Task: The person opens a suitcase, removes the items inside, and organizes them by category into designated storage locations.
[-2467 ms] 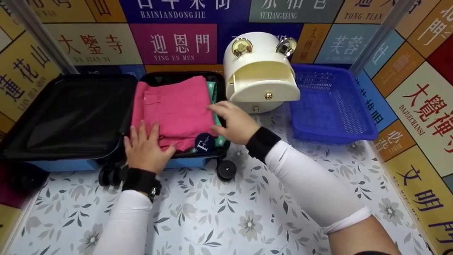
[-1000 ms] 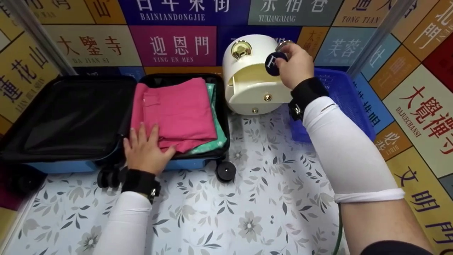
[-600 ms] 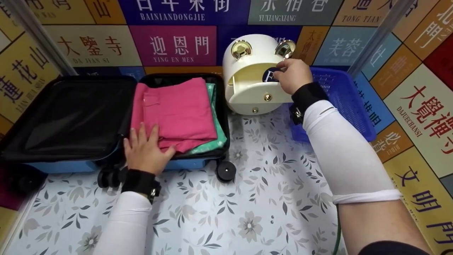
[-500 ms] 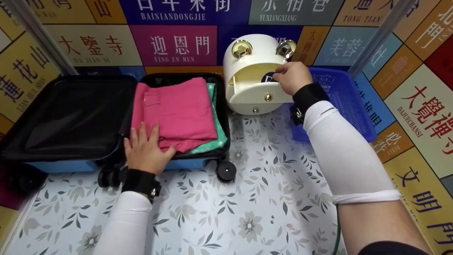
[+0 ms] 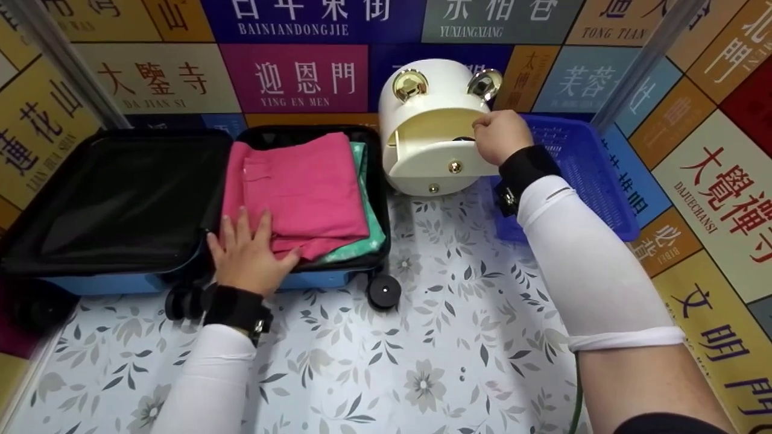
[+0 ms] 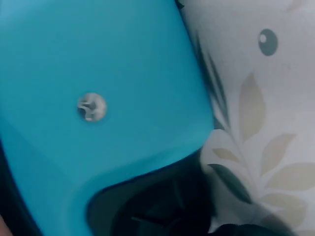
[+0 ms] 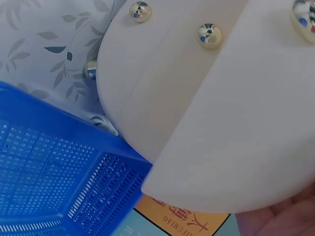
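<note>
My left hand (image 5: 247,256) rests with spread fingers on the folded pink garment (image 5: 310,187), at the suitcase's (image 5: 322,278) near edge. Green patterned cloth (image 5: 362,244) peeks out beneath the pink one. My right hand (image 5: 503,135) reaches over the right side of the pulled-out upper drawer (image 5: 416,160) of a white frog-like cabinet (image 5: 443,90). Curled fingers there pinch a dark blue disc (image 5: 463,139), of which only a sliver shows above the drawer front. In the right wrist view the drawer front (image 7: 236,128) hides most of my fingers (image 7: 290,216).
The other suitcase half (image 5: 139,199), lined in black, lies flat at the left. Right of the cabinet stands a blue perforated basket (image 5: 621,226), partly behind my right arm. Patterned wall panels close off the back and sides. A suitcase wheel (image 5: 385,292) juts toward the front.
My right hand has carried the dark disc with the white F from the suitcase to the cabinet and lowered it into the open drawer. My left hand stays in place.
</note>
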`<action>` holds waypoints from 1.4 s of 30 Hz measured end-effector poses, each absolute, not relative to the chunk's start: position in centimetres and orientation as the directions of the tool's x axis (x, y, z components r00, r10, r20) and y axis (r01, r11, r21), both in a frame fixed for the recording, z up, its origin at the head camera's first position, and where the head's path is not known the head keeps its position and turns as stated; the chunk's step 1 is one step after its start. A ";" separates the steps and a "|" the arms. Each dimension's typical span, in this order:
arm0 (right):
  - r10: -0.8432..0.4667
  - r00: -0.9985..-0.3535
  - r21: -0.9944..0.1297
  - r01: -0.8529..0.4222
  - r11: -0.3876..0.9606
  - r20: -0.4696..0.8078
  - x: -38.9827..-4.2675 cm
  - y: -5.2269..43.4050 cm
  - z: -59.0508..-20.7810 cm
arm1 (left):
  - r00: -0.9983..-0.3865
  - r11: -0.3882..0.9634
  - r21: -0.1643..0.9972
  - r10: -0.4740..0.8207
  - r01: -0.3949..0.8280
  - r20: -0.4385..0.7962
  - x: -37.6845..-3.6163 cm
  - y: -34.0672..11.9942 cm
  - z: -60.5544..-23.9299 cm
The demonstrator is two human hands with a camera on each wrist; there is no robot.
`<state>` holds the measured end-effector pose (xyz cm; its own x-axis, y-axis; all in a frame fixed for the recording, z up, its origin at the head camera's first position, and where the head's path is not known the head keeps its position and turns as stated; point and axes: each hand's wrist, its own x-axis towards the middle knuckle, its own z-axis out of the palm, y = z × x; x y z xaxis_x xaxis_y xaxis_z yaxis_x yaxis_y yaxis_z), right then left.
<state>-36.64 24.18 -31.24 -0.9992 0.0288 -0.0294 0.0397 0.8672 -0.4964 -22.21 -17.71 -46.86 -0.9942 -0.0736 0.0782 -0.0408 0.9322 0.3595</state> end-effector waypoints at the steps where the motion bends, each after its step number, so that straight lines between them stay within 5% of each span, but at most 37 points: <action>1: 0.050 -0.999 -0.511 0.047 0.858 -0.008 -36.5 24.1 -31.3 | -0.996 0.934 0.356 -0.058 -0.030 0.068 -22.3 -17.4 -46.5; 14: 0.099 -0.981 -0.619 -0.027 0.785 0.168 -34.5 21.8 -31.0 | -0.949 0.928 0.267 0.296 0.260 -0.108 -25.8 -9.2 -43.6; 26: 0.086 -0.979 -0.635 -0.051 0.771 0.183 -34.3 22.1 -31.7 | -0.936 0.949 0.231 0.267 0.213 -0.231 -26.8 -7.9 -44.0; 33: 0.089 -0.978 -0.647 -0.056 0.761 0.188 -34.2 22.0 -31.8 | -0.936 0.979 0.051 0.202 0.196 -0.287 -27.8 -6.3 -44.1; 37: 0.079 -0.978 -0.652 -0.068 0.755 0.193 -34.1 21.8 -31.9 | -0.942 0.980 -0.017 0.184 0.196 -0.282 -28.5 -5.5 -44.6; 42: 0.022 -0.970 -0.634 -0.140 0.760 0.241 -34.1 21.6 -32.7 | -0.954 0.979 0.034 0.205 0.203 -0.219 -28.1 -5.8 -44.2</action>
<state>-34.09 21.61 -32.73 -0.9703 0.0224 0.2409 -0.1399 0.7603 -0.6343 -28.13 -5.83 -44.19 -0.9539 0.2052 -0.2192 0.2028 0.9786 0.0339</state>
